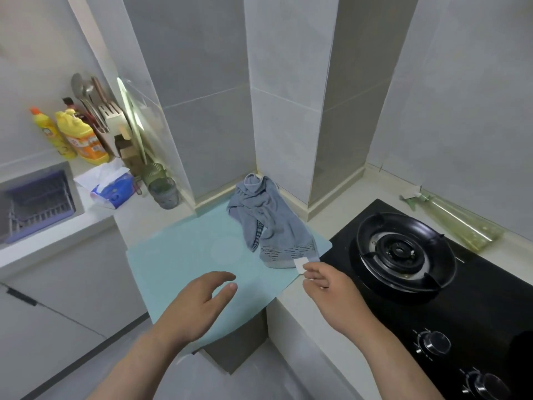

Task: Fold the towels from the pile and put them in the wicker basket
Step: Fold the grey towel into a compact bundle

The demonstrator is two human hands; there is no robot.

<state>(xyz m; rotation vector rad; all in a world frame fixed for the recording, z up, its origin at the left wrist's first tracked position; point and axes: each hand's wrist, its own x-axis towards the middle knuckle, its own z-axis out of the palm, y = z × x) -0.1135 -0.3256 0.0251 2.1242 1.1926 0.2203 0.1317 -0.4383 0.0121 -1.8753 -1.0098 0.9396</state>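
The towel [268, 220] lies crumpled on the mat [178, 264] at frame centre. It looks soft, light and limp, so I'd take it by the corners. My left hand [202, 298] hovers spread, and my right hand [323, 281] pinches its label [300, 264].

A wide-angle view was taken from the person's head, directed forward and down onto the counter [144, 217]; the grey towel [268, 223] was framed near centre, close by.
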